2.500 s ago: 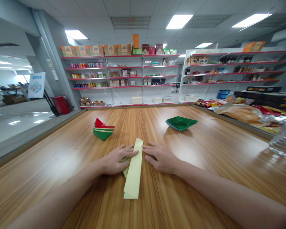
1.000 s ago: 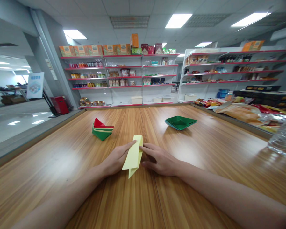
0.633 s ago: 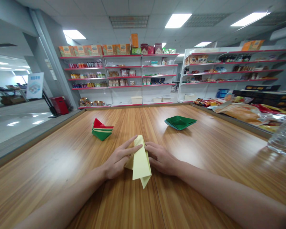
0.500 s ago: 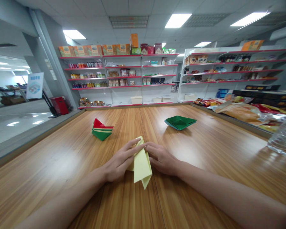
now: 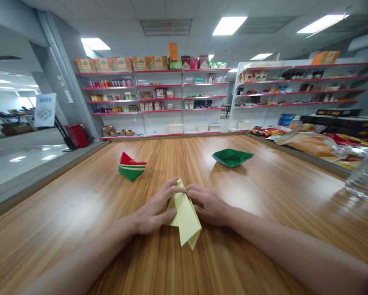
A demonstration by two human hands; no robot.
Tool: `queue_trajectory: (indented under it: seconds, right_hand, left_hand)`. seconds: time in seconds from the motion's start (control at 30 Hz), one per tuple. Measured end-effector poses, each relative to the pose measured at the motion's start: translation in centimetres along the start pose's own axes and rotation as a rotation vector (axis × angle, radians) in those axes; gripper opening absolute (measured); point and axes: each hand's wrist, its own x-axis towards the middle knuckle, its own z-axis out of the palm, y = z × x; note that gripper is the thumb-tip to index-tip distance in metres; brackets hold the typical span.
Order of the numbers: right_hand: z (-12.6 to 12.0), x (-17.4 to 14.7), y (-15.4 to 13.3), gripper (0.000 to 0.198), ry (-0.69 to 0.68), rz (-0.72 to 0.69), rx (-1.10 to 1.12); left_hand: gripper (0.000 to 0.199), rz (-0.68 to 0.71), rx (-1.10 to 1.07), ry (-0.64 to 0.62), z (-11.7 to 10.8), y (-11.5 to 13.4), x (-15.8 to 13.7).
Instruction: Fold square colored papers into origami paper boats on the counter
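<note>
I saw the pale yellow paper (image 5: 189,221) at the lower centre of the frame, on the wooden table (image 5: 125,262), with its narrow end toward the top and its wide end slanting down to the right. At this lower end two layers stood apart, so I judged the fold there was not yet pressed flat.

The left hand (image 5: 156,209) lay with its fingers spread over the upper part of the paper, and its thumb, well apart from them, rested on the left portion. The right hand (image 5: 210,205) had its fingertips at the right edge, near the narrow end; its thumb was partly hidden behind the paper, so I could not tell whether it pinched.

To do this step well, in my opinion, the left thumb should hold the lower layer firmly, because a loose sheet could turn and the crease would become crooked. The edges should be matched first at the narrow end, then the right fingertips should run slowly down the fold with even pressure.

The red-and-green folded stack (image 5: 132,168), left of centre, and the green folded paper (image 5: 232,157), right of centre, were well apart from both hands.
</note>
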Motion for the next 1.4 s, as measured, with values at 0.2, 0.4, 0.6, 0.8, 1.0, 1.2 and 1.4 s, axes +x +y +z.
queue_trajectory:
  seconds: [0.2,0.4,0.6,0.8,1.0,1.2,1.4]
  right_hand:
    - [-0.1,0.2,-0.2,0.015,0.009,0.039,0.114]
    - [-0.5,0.3,0.0,0.035,0.103,0.135,0.223]
    - [-0.3,0.2,0.3,0.039,0.143,0.194,0.274]
    - [-0.2,-0.1,0.5,0.045,0.021,0.304,0.619]
    - [-0.1,0.0,0.8,0.048,0.067,0.284,0.798]
    - [0.4,-0.1,1.5,0.044,0.170,0.424,0.957]
    - [0.0,0.2,1.3,0.043,0.344,0.425,0.721]
  left_hand:
    - [0.046,-0.026,-0.072,0.088,0.0,-0.2,-0.3]
    - [0.039,0.015,-0.090,0.182,0.2,-0.5,-0.1]
    - [0.025,-0.004,-0.119,0.261,0.6,-0.4,0.4]
    - [0.021,-0.011,-0.247,0.225,0.6,-0.4,0.8]
    - [0.028,-0.090,-0.514,0.265,0.4,-0.3,0.9]
    - [0.027,-0.115,-0.729,0.435,0.2,-1.1,1.2]
    - [0.025,-0.079,-0.584,0.569,-0.3,-1.3,1.3]
